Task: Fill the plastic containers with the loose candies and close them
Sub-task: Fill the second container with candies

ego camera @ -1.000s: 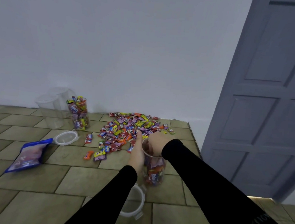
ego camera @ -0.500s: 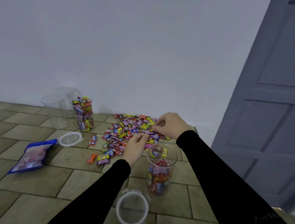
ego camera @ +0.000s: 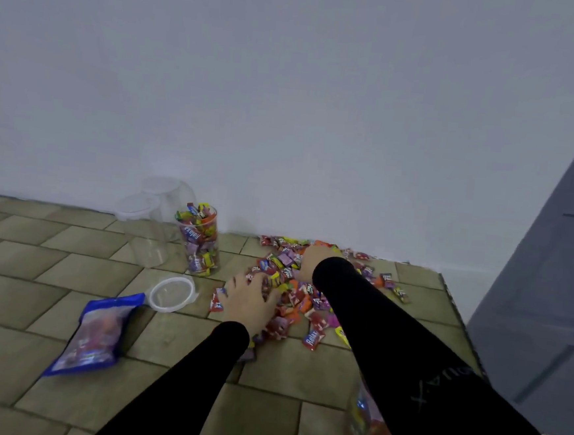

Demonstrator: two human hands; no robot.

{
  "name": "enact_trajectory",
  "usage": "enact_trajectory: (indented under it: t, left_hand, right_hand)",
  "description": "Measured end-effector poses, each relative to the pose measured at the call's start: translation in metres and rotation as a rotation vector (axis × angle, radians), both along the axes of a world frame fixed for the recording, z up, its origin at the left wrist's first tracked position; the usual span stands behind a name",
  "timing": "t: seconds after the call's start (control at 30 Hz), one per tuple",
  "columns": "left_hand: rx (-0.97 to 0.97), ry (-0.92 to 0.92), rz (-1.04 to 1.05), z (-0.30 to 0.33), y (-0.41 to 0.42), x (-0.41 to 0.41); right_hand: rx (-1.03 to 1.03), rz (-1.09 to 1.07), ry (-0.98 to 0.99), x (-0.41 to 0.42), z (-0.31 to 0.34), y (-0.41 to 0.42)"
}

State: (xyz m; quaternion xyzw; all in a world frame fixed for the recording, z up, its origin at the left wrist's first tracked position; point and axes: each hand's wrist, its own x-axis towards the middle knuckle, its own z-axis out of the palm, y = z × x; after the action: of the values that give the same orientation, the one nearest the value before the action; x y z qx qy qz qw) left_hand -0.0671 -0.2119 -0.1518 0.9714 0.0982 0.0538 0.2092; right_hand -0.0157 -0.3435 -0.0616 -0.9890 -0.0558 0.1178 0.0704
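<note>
We've left the half-filled container (ego camera: 367, 426), now low right behind our right sleeve, and both hands are back in the candy pile (ego camera: 302, 283) on the tiled floor. Left hand (ego camera: 249, 302) spreads flat over wrappers, fingers relaxed; right hand (ego camera: 311, 262) digs in, grip hidden, can't tell. Another refill scoop starting; full container (ego camera: 199, 241) still lidless, lid (ego camera: 171, 294) beside it.
</note>
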Motion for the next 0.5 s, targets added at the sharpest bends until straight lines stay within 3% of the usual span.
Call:
enact_trajectory:
  t: [0.2, 0.5]
  left_hand:
    - [0.077, 0.156, 0.055, -0.018, 0.028, 0.017]
    - [0.107, 0.097, -0.156, -0.037, 0.041, 0.050]
  right_hand:
    - [-0.023, -0.030, -0.050, 0.026, -0.050, 0.037]
    - [-0.057, -0.077, -0.115, 0.051, -0.082, 0.054]
